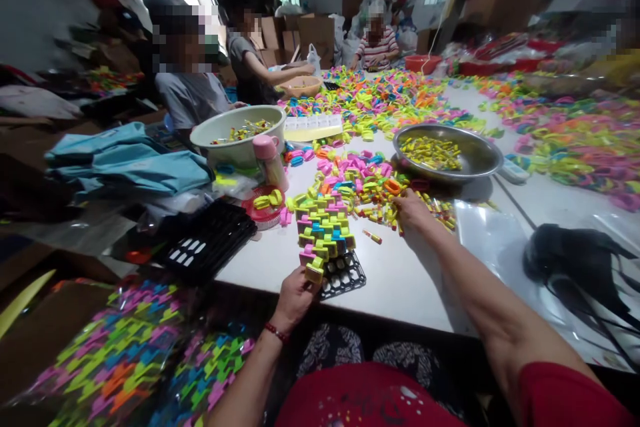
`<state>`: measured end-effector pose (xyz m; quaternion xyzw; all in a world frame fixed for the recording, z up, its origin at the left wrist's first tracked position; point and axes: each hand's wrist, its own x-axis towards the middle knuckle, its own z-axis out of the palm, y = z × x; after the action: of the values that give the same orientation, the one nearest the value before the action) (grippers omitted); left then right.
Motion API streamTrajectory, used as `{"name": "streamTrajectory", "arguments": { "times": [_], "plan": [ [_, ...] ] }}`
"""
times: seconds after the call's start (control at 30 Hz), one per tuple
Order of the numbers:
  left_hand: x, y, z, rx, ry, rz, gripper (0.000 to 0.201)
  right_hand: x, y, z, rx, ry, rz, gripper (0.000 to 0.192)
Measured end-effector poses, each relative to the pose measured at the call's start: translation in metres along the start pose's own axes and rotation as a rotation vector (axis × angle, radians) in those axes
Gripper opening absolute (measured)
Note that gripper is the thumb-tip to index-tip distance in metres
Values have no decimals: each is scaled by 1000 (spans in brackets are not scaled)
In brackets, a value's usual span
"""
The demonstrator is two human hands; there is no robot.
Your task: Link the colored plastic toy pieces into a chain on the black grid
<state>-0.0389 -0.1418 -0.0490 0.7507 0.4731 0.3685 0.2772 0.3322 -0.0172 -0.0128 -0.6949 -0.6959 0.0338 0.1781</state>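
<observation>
My left hand (295, 299) is at the table's near edge, thumb and fingers closed on a yellow plastic toy (314, 271) shaped like a small watch with a looped band. This toy is at the near end of a black grid tray (353, 273), where rows of similar toys (325, 230) in yellow, pink and blue stand. The near right part of the tray shows bare slots. Further off, my right hand (413, 210) reaches into a heap of small yellow-and-red tubes (380, 213). Its fingertips are bent down among them; what they pinch is hidden. An orange loop (393, 187) lies just beyond.
A metal bowl (480, 163) of tubes and a pale green basin (200, 137) stand behind. Stacked black trays (210, 240), a red basket (265, 217) and a pink-capped bottle (270, 163) are left, a black bag (575, 260) right. Several people sit around the table.
</observation>
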Motion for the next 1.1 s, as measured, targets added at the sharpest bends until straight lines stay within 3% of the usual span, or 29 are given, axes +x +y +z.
{"name": "streamTrajectory", "arguments": {
  "times": [0.1,0.23,0.33,0.43,0.53,0.67,0.77,0.97,1.1],
  "plan": [
    [0,-2,-1,-9,-17,-14,20,-6,-1,-7,-95,-34,-15,19],
    [1,-2,0,-15,-39,-33,16,-45,-15,-18,-106,-14,68,15],
    [2,-1,3,18,-56,-60,11,-90,-42,-16,249,-23,103,21],
    [2,-1,5,22,-88,-63,10,-130,-80,-2,759,-157,71,25],
    [3,-2,4,24,-134,-20,11,-153,-118,15,956,-290,58,27],
    [3,-1,1,22,-158,18,16,-153,-154,32,870,-306,-10,22],
    [3,0,0,-22,-158,33,20,-144,-167,37,753,-280,-84,19],
    [3,-2,1,-63,-148,55,22,-136,-165,37,514,-291,-270,21],
    [3,-4,2,-31,-164,40,24,-132,-158,39,375,-352,-299,23]
  ]
}}
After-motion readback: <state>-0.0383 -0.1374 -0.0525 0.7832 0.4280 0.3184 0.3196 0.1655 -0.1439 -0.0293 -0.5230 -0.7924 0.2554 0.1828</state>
